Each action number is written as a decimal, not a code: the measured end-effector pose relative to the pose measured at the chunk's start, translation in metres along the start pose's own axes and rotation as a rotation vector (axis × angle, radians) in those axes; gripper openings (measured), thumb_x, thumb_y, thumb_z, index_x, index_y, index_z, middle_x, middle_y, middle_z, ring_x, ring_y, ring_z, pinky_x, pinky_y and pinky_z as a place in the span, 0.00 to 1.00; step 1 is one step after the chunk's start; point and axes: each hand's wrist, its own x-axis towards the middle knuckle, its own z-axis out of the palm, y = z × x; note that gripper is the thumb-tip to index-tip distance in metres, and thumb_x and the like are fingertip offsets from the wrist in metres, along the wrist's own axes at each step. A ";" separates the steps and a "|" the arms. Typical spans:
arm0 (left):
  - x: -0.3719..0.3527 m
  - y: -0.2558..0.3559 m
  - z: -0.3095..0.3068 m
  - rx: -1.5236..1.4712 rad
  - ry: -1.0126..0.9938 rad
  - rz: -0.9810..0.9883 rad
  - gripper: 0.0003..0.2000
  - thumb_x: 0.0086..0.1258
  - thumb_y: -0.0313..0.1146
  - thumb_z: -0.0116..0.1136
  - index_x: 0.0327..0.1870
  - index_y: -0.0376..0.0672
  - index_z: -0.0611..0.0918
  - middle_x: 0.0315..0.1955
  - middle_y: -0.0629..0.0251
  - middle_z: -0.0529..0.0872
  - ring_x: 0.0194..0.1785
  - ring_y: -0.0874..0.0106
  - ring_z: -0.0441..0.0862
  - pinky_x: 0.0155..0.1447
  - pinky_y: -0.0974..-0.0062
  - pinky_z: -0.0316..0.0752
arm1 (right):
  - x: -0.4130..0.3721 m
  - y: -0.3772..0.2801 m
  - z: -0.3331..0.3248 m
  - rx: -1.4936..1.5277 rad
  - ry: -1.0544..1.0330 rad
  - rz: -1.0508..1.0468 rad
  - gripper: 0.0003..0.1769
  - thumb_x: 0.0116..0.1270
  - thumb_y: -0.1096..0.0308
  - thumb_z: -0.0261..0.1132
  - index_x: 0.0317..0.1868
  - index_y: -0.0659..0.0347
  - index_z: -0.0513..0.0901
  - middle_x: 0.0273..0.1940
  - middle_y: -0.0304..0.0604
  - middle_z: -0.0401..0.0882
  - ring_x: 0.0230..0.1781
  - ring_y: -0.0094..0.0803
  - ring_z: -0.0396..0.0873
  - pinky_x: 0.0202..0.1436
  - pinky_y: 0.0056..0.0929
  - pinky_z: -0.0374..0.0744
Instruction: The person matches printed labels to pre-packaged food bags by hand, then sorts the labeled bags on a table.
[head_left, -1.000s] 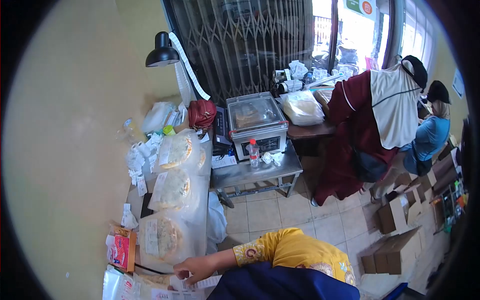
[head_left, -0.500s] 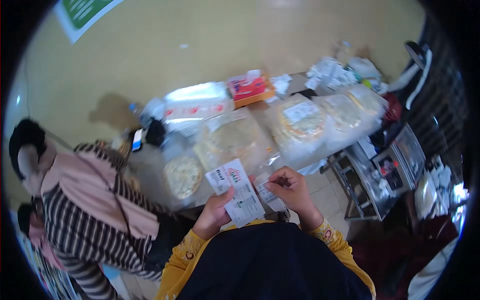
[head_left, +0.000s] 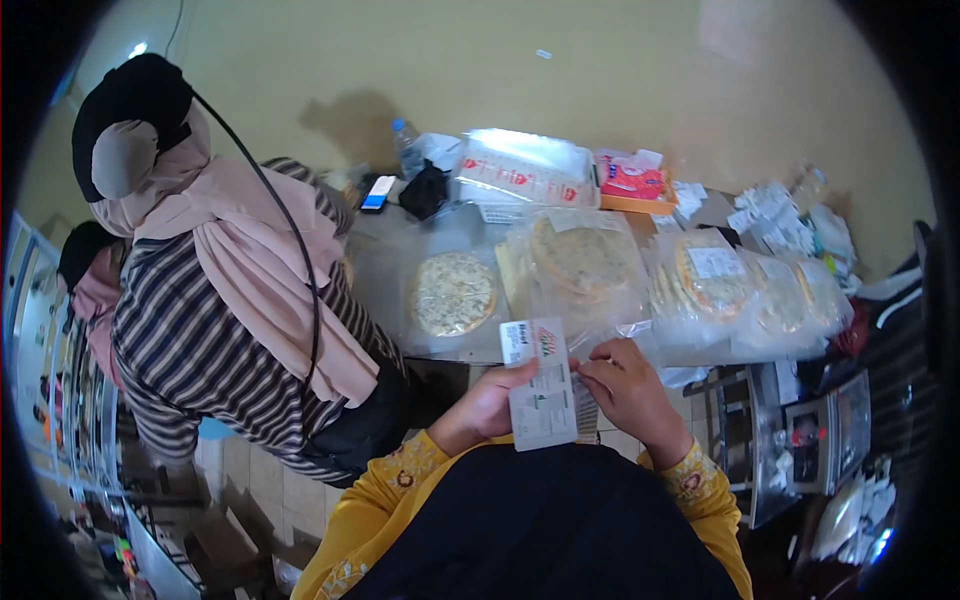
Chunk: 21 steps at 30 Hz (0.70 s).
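My left hand holds a white printed label card upright in front of my body, the thumb on its face. Close to the card's right edge, my right hand pinches a small printed strip, partly hidden behind the card and fingers. Beyond my hands, a round pizza in clear wrap lies on the metal table. A stack of bagged pizzas sits to its right, and several more bagged pizzas with labels lie farther right.
A person in a striped top stands close on the left. Along the wall are a phone, a bottle, a plastic-covered tray, a red packet in an orange box and crumpled papers. A metal rack stands right.
The view has turned left, so the table and its things appear farther right and more of the person shows. The card in my left hand is more upright; both hands keep their hold.
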 end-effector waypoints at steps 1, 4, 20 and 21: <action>0.004 -0.002 -0.003 -0.015 0.024 -0.012 0.25 0.70 0.41 0.46 0.62 0.34 0.64 0.58 0.57 0.70 0.63 0.62 0.67 0.67 0.60 0.59 | 0.001 0.005 0.000 -0.034 -0.041 -0.022 0.08 0.49 0.77 0.67 0.32 0.61 0.79 0.34 0.43 0.73 0.34 0.39 0.74 0.35 0.31 0.75; 0.013 -0.009 -0.014 -0.040 0.002 -0.067 0.24 0.71 0.42 0.43 0.62 0.34 0.64 0.59 0.57 0.70 0.63 0.61 0.66 0.67 0.59 0.58 | -0.006 0.014 0.005 -0.088 -0.101 -0.039 0.08 0.48 0.76 0.66 0.31 0.60 0.77 0.33 0.42 0.72 0.33 0.39 0.73 0.35 0.32 0.74; 0.076 -0.061 0.009 0.072 0.071 0.257 0.28 0.72 0.49 0.40 0.68 0.43 0.57 0.59 0.60 0.67 0.57 0.64 0.68 0.61 0.63 0.62 | -0.028 0.048 -0.010 1.077 -0.173 0.815 0.07 0.57 0.71 0.67 0.34 0.65 0.80 0.25 0.36 0.79 0.23 0.18 0.74 0.26 0.18 0.72; 0.077 -0.063 0.009 0.063 0.054 0.244 0.30 0.71 0.51 0.40 0.68 0.43 0.57 0.58 0.60 0.68 0.55 0.66 0.69 0.59 0.64 0.64 | -0.026 0.049 -0.008 1.079 -0.194 0.840 0.07 0.57 0.71 0.67 0.34 0.65 0.80 0.25 0.36 0.78 0.23 0.19 0.73 0.27 0.18 0.71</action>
